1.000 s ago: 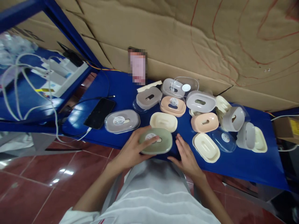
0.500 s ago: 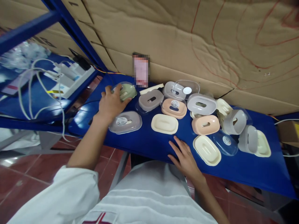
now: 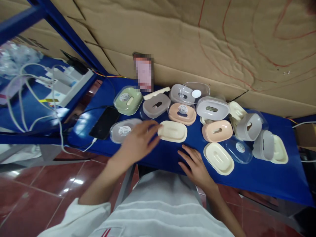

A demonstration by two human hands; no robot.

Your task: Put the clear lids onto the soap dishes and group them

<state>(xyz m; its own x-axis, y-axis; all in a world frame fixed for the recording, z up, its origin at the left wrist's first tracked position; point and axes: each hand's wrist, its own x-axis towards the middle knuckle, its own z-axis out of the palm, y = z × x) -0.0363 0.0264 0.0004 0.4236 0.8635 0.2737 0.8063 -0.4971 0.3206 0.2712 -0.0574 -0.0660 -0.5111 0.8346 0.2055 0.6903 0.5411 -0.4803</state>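
My left hand (image 3: pixel 142 140) is slightly blurred, with fingers apart and reaching to the left end of a cream oval tray (image 3: pixel 174 131); I cannot tell whether they touch it. Partly behind that hand lies a grey oval box with a clear lid (image 3: pixel 122 131). A green lidded box (image 3: pixel 128 100) sits at the back left. My right hand (image 3: pixel 195 163) rests open near the table's front edge, fingers spread and holding nothing. To its right are another cream tray (image 3: pixel 219 158) and a clear lid with a round label (image 3: pixel 239 150). A peach slotted cover (image 3: pixel 217 131) lies just beyond.
More grey covers (image 3: pixel 213 108) and a peach lidded box (image 3: pixel 182 113) stand along the back of the blue table (image 3: pixel 158 158). One phone (image 3: pixel 144 72) leans on the cardboard; a black phone (image 3: pixel 105 122) lies at left. A power strip with cables (image 3: pixel 74 86) is beyond.
My left hand has left the green box and moved right and nearer to the cream tray. The green box and black phone are now uncovered. My right hand has barely moved.
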